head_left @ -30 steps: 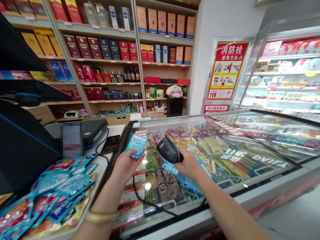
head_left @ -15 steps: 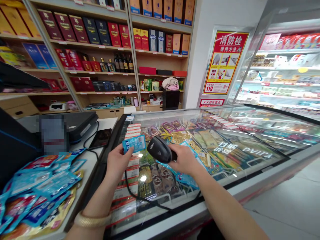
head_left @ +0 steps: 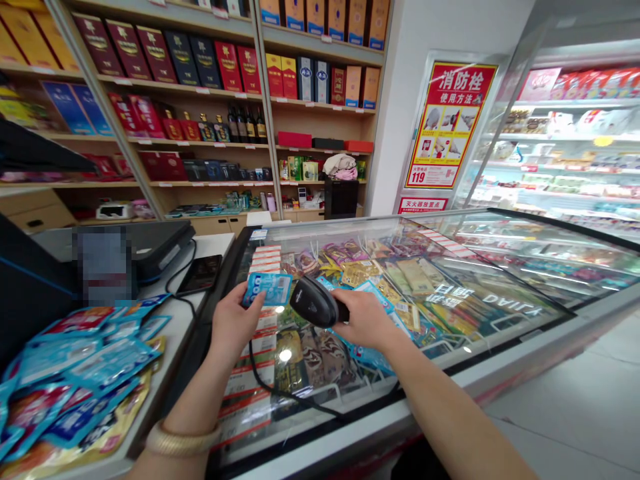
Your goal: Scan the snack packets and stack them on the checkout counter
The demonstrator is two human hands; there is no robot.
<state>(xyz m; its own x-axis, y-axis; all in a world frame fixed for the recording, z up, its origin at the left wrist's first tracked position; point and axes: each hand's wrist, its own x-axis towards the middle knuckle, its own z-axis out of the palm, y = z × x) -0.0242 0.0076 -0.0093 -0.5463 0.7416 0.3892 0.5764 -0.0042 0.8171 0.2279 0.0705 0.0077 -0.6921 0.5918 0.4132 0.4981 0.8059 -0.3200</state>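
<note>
My left hand (head_left: 237,316) pinches a small blue snack packet (head_left: 270,289) by its left end, thumb on top, with a barcode patch toward its right end. In my right hand (head_left: 365,320) is a black handheld barcode scanner (head_left: 316,304), fingers wrapped round its handle. The scanner's head points left, close to the packet's right edge. A black cable (head_left: 280,395) loops below the two hands over the glass top. Under the right hand, several more blue packets (head_left: 373,357) lie on the freezer's glass, partly hidden by the hand and scanner.
A glass-topped chest freezer (head_left: 500,360) full of wrapped goods spans the front. On the left counter (head_left: 200,248) lie a pile of snack packets (head_left: 95,360), a phone (head_left: 201,273) and a dark machine (head_left: 160,250). Shelves of boxes (head_left: 235,67) stand behind.
The scanner has shifted slightly left and its head has come nearer the blue packet. The packet has tilted a little in my left hand, which keeps its hold.
</note>
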